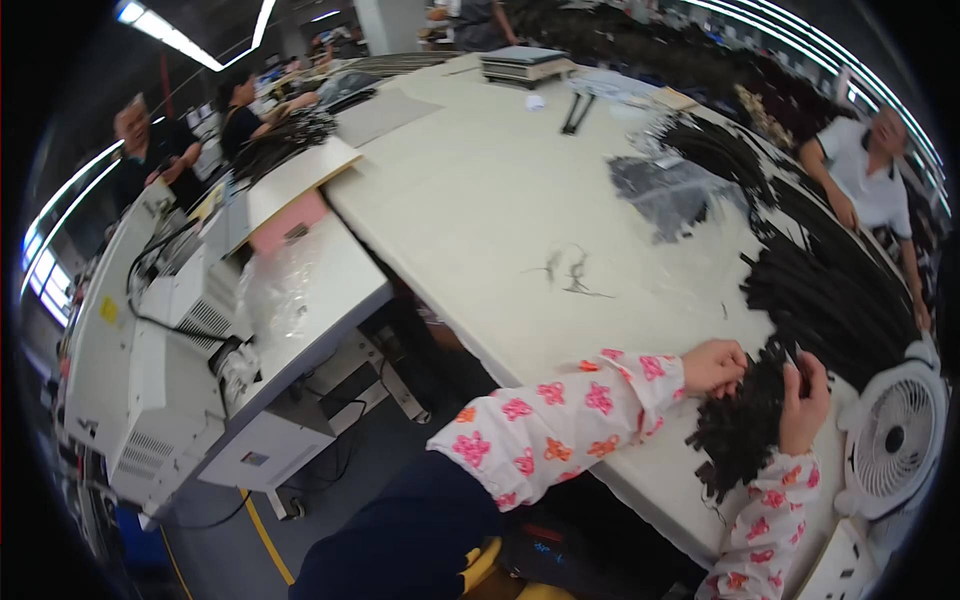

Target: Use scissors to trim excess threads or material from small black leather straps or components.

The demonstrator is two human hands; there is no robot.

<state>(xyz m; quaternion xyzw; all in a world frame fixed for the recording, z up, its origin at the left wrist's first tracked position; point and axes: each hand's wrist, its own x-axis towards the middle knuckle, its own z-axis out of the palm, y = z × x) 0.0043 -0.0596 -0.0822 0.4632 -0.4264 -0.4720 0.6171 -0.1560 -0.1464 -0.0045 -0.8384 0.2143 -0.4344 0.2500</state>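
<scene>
Dark brown strips (742, 440) lie bunched on the counter (450, 220); beside them the left hand (713, 367) curls its fingers, the right hand's (803, 408) stand slightly parted; either hold cannot be told.

matt, cloth-like strips (738, 435); smooth tabletop (450, 180); glossy clear plastic film (275, 290).

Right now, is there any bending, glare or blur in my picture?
Head view: the pale table bows under fisheye distortion, with black corners; head view: ceiling lights are blown out, and clear plastic glints; head view: the dark bundle between the left hand and right hand looks soft, its pieces hard to separate.
</scene>
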